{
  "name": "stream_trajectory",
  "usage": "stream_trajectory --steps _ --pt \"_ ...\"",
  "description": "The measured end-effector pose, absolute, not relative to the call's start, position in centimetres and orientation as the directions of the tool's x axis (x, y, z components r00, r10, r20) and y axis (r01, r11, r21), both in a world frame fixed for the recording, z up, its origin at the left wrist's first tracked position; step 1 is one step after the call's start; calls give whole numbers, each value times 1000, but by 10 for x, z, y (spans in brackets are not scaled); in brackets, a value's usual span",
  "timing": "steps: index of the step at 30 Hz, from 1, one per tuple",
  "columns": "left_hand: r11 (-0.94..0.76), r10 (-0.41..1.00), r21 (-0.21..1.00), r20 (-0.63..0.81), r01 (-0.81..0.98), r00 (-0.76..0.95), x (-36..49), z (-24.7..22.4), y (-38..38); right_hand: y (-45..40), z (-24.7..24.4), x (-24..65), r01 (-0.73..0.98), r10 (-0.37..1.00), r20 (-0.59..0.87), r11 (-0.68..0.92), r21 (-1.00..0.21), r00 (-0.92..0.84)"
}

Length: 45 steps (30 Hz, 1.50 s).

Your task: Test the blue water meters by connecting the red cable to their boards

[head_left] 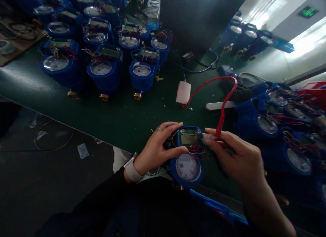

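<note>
Nearest to the body is a blue meter [188, 167], at the near edge of the green table [152, 116]. Its round dial [187, 166] faces up, its brass end [180, 187] is toward the person, and the small screen [189, 139] is beyond the dial. Thin wires [196, 148] come out between these two.

The left hand [158, 145], with a ring [159, 129] and a pale watch [132, 168] on its wrist, holds the meter: the thumb lies below the screen, the fingers are at the left and far side. The right hand [235, 152] is narrow and pinches the end of a red cable [222, 111] just beside the screen. If this end touches the meter, I cannot tell.

To the right, blue meters [267, 125] lie crowded together; a white strip [220, 105] is near them. Farther, the cable curves to a white box [183, 92] with red lights, and a blue cord [184, 74] leaves its far side. Rows of meters stand to the left [103, 69]. Behind is a dark panel [198, 23], and high on the right a green sign [308, 12].
</note>
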<state>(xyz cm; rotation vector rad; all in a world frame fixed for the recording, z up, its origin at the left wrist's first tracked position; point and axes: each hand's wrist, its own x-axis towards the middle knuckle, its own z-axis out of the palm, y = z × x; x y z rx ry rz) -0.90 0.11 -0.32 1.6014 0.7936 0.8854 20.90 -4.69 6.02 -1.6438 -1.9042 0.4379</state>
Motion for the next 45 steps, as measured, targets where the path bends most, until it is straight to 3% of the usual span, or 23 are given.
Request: stream_trajectory --steps 4,8,19,25,33,45 --pt "-214 827 965 97 150 554 -16 0 1 -45 57 209 759 974 214 195 -621 -75" --pt "-237 819 961 118 144 561 -16 3 1 -43 56 211 724 978 203 180 -666 -57" --pt "-199 912 972 137 124 387 1 5 -5 -48 57 210 700 985 171 136 -701 -20" --pt "-179 914 975 118 127 387 2 4 -5 -52 54 213 544 981 160 77 -835 107" --pt "-164 918 980 109 114 380 2 2 -7 -53 53 217 663 983 181 131 -737 8" --pt "-162 916 981 108 109 386 3 2 -7 -50 59 217 704 982 174 173 -689 -72"
